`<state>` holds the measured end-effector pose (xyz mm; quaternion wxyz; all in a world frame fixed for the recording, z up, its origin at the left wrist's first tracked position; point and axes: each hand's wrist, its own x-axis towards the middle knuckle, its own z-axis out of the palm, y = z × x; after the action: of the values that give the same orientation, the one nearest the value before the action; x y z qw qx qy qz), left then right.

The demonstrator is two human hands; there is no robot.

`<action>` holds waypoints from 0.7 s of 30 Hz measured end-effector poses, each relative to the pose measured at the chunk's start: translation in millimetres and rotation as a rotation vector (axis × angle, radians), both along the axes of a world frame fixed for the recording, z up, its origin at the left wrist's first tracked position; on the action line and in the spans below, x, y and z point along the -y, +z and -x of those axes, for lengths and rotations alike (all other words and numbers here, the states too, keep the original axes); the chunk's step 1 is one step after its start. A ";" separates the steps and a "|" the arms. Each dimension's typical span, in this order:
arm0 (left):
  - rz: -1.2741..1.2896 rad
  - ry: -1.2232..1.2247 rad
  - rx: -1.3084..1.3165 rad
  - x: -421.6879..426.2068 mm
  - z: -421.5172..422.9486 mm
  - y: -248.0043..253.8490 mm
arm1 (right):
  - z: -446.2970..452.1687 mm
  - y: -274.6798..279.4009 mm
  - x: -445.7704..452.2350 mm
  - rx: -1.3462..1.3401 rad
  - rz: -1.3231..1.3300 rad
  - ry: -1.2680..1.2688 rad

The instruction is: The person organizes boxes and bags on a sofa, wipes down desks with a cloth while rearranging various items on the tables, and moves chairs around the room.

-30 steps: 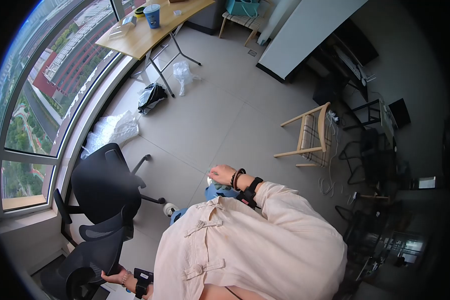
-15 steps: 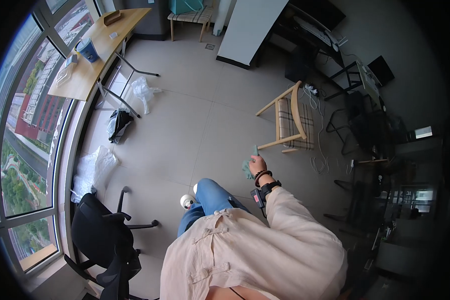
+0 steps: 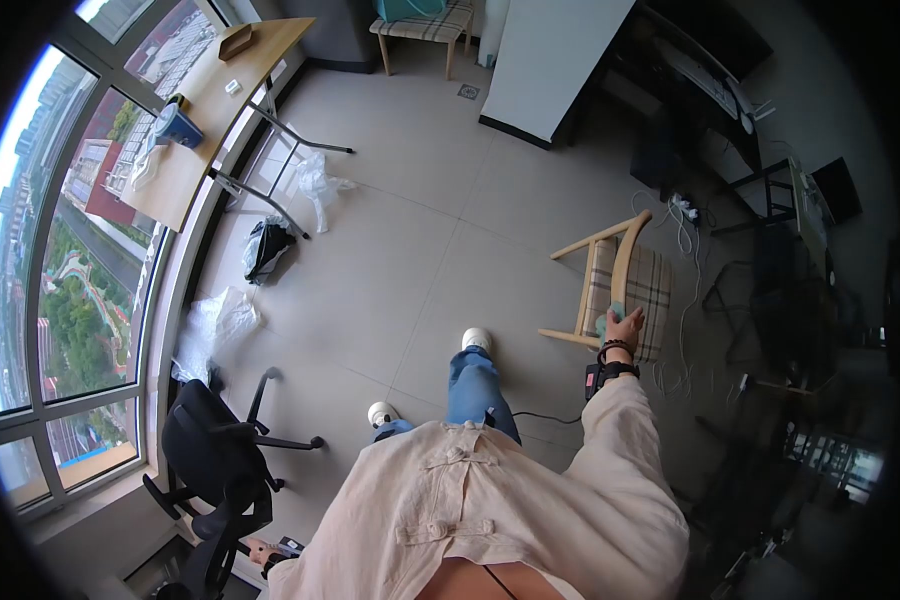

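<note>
My right hand [image 3: 626, 327] is closed around a pale green cloth [image 3: 602, 324], at the near end of the wooden chair's [image 3: 622, 270] curved backrest. The cloth is mostly covered by my fingers and looks pressed against the wood. That chair has a plaid seat [image 3: 650, 290]. At the lower left, my left hand [image 3: 262, 550] is close beside a black office chair [image 3: 210, 445]. Its fingers are small and partly hidden, so their grip is unclear.
A wooden table [image 3: 195, 165] by the window holds a blue cup [image 3: 178, 126] and a brown tray [image 3: 236, 43]. Plastic bags [image 3: 215, 325] and a black bag [image 3: 267, 250] lie on the floor. White cables [image 3: 692, 250] trail behind the plaid chair.
My right hand has brought the cloth from beside the plaid chair's leg to its backrest. My left hand has come into view at the lower left. My feet have stepped apart.
</note>
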<state>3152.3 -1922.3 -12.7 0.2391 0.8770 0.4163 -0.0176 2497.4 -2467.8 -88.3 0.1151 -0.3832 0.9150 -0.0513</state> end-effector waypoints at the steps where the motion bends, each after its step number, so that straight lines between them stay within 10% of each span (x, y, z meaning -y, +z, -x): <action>1: 0.056 -0.014 -0.063 26.4 5.0 -10.9 | 6.7 8.1 9.3 0.002 -0.091 0.012; 7: 0.255 -0.613 -0.077 202.7 41.9 -8.8 | 58.6 -28.3 39.3 0.149 -0.502 0.174; 21: 0.402 -1.075 -0.332 449.8 65.1 -49.8 | 20.1 -27.6 148.4 0.503 -0.300 0.103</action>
<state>3087.2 -2372.1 -62.5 0.2896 0.8879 -0.0655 -0.3514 2477.3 -2616.2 -115.9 0.3961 -0.3829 0.8345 -0.0027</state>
